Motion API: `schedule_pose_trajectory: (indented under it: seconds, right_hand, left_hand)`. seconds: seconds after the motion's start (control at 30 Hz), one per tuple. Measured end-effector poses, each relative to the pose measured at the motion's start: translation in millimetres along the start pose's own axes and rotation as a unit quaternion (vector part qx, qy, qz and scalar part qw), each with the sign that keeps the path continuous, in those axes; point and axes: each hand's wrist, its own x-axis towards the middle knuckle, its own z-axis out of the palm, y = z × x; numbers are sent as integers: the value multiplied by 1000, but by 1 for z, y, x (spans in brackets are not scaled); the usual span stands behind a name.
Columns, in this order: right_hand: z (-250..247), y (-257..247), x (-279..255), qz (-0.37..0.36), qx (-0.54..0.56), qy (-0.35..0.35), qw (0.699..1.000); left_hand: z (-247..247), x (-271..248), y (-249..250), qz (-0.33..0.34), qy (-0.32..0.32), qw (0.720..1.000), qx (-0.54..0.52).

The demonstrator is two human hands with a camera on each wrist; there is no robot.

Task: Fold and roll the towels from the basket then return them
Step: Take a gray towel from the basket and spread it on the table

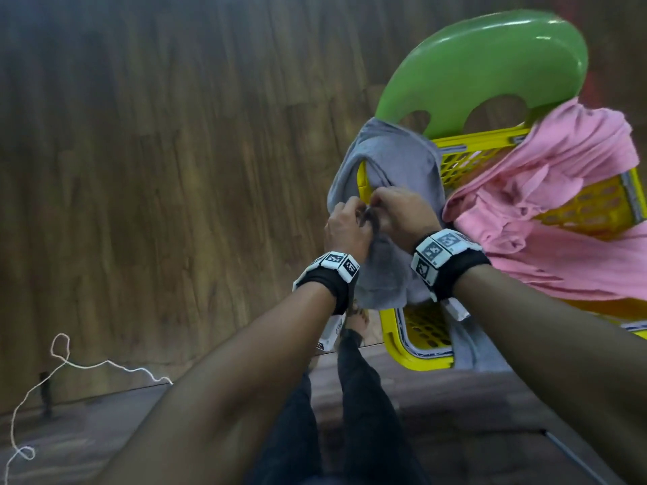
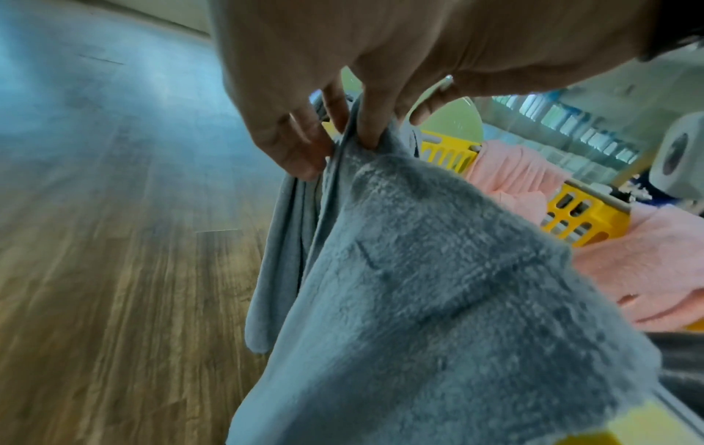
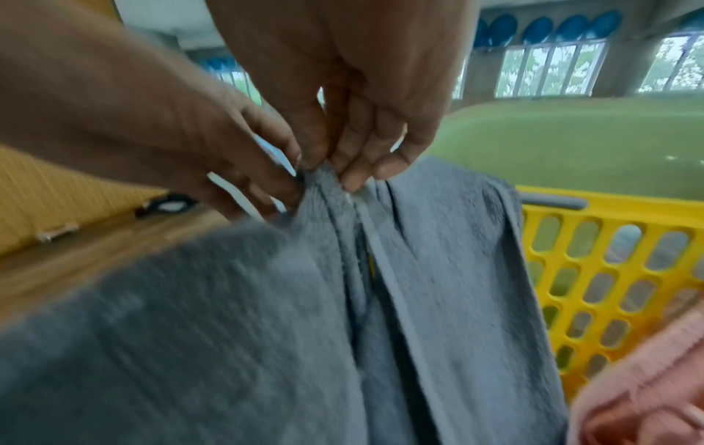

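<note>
A grey towel (image 1: 395, 162) hangs over the left rim of the yellow plastic basket (image 1: 413, 358). Both hands meet at a bunched part of its edge. My left hand (image 1: 357, 213) pinches the grey towel (image 2: 438, 286) between thumb and fingers (image 2: 371, 135). My right hand (image 1: 378, 204) pinches the same fold right beside it; in the right wrist view its fingertips (image 3: 354, 180) close on the grey towel (image 3: 438, 241). A pink towel (image 1: 560, 190) lies draped over the basket's right side and spills past its rim.
The basket sits against a green plastic chair (image 1: 490, 64). Wood-pattern floor (image 1: 157, 169) stretches to the left. A thin white cord (image 1: 105, 364) lies on the floor at lower left. My legs and a bare foot (image 1: 353, 323) are below the hands.
</note>
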Motion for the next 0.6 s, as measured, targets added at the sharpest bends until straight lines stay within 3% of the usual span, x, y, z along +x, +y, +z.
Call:
schedule_pose_trajectory:
  seconds: [0.1, 0.17, 0.27, 0.43, 0.5, 0.6]
  right_hand:
    - [-15, -9, -12, 26, 57, 27, 998]
    - [-31, -19, -25, 44, 91, 50, 994]
    - [-66, -41, -42, 46, 107, 100, 988]
    - [-152, -119, -69, 15, 117, 210, 970]
    - [-193, -164, -78, -23, 118, 290, 950]
    - [-255, -239, -86, -70, 102, 364, 923]
  left_hand:
    - [-6, -3, 5, 4, -13, 996, -92]
    - [-21, -10, 10, -7, -83, 984, -156]
    - [-59, -15, 27, 10, -197, 939, -281]
    - [-160, -8, 89, 91, -307, 882, -345]
    - [-213, -12, 126, 153, -300, 874, -351]
    - [-311, -27, 184, 254, -237, 876, -335]
